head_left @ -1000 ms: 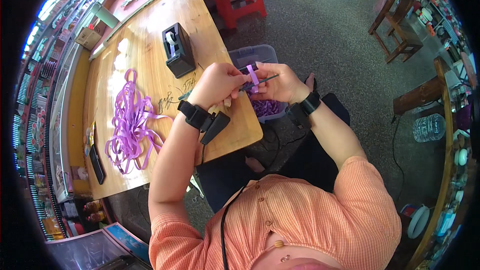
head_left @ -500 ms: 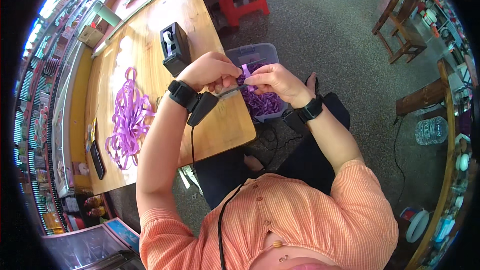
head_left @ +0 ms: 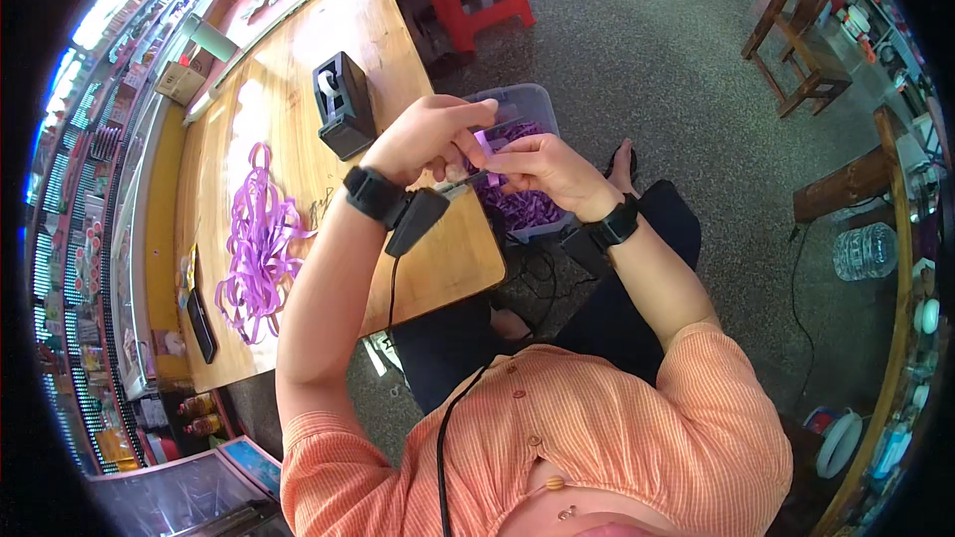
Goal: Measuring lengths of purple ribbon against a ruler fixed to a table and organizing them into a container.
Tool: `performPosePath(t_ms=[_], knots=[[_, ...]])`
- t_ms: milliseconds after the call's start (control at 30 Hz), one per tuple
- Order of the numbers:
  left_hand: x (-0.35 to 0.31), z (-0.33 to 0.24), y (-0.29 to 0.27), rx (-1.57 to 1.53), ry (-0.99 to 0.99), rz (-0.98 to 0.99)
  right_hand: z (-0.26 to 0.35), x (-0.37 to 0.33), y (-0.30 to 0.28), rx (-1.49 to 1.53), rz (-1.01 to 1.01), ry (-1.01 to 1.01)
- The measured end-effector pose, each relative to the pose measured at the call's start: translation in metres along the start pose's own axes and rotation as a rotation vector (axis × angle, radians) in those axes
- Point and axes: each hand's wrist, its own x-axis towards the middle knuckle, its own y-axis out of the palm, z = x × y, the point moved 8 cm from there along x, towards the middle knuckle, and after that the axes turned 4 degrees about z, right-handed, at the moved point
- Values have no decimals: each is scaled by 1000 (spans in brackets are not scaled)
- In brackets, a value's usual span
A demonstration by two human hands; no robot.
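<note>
A short piece of purple ribbon (head_left: 484,144) is between my two hands, above the near right corner of the table. My left hand (head_left: 426,139) is at its left side, forefinger lifted and lower fingers curled at the ribbon. The fingertips of my right hand (head_left: 545,171) pinch the ribbon from the right. A thin greyish strip shows under the left fingers; its kind I cannot make out. Below and behind the hands stands a clear plastic bin (head_left: 537,99) full of purple ribbon pieces (head_left: 524,211), partly hidden by my hands.
On the wooden table (head_left: 428,264) lie a heap of purple ribbon loops (head_left: 261,249), a black tape dispenser (head_left: 343,104) and a dark phone (head_left: 202,323). A red stool (head_left: 482,0) stands beyond. To the right are a wooden chair (head_left: 801,45) and a large clear bottle (head_left: 863,251).
My left forefinger has lifted off and stretched outward, while the other fingers stay at the ribbon. My right hand has moved slightly left. The view has shifted a little.
</note>
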Motion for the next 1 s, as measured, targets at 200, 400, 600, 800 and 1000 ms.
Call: performPosePath(t_ms=[200,400,600,800,1000], knots=[[-34,12,14,265,44,-153,-23,-4,-9,460,91,136],[-30,28,28,423,172,-63,-41,17,-8,533,41,187],[-37,24,32,349,137,-12,-58,30,-4,647,141,176],[-35,30,30,336,206,3,-57,29,11,713,258,215],[-33,33,25,323,262,-61,-21,17,5,365,13,59]])
